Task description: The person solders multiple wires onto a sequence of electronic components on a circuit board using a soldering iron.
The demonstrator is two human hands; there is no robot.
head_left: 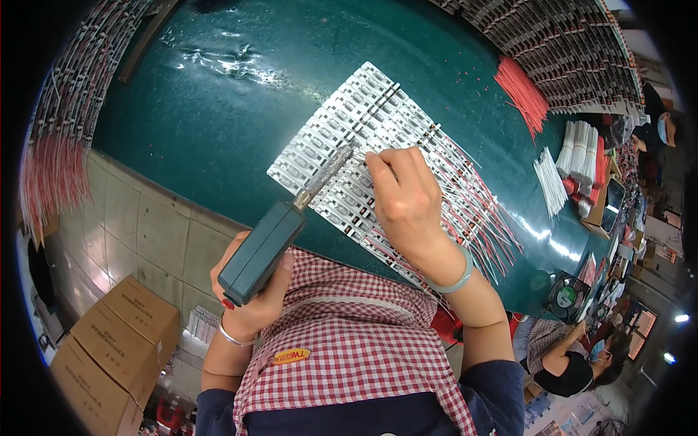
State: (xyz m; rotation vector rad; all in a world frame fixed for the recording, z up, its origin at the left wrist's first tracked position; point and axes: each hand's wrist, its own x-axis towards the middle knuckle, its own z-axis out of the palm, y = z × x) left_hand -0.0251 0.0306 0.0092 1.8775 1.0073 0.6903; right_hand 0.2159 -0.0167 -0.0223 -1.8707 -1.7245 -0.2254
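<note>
1. Leaning over a dark green worktable (240, 109), a person in a red-and-white checked apron (349, 327) works on a flat panel of pale circuit strips (349, 145) lying in the middle of the table, a little to the right of the person's body.
2. The left hand (251, 294) is closed around the green handle of a soldering iron (280, 232), held near the table's near edge. The metal shaft slants up and to the right, and its tip meets the strips close to the right fingertips.
3. The right hand (407, 200) rests palm down on the panel with fingers curled, pressing on the strips; whether it pinches a wire cannot be told. A pale green bangle (456, 275) sits on that wrist.
4. Red and white wires (472, 211) fan from the panel's right side toward the near right.
5. A loose bunch of red wires (523, 94) lies at the far right; white wires (551, 182) lie just nearer.
6. Racks of finished strips (560, 51) line the far right edge. Cardboard boxes (116, 341) stand on the floor at the near left.
7. In my judgement, doing this well calls for a steady pressing hand, fingertips kept clear of the hot tip, and brief contact on each joint.
</note>
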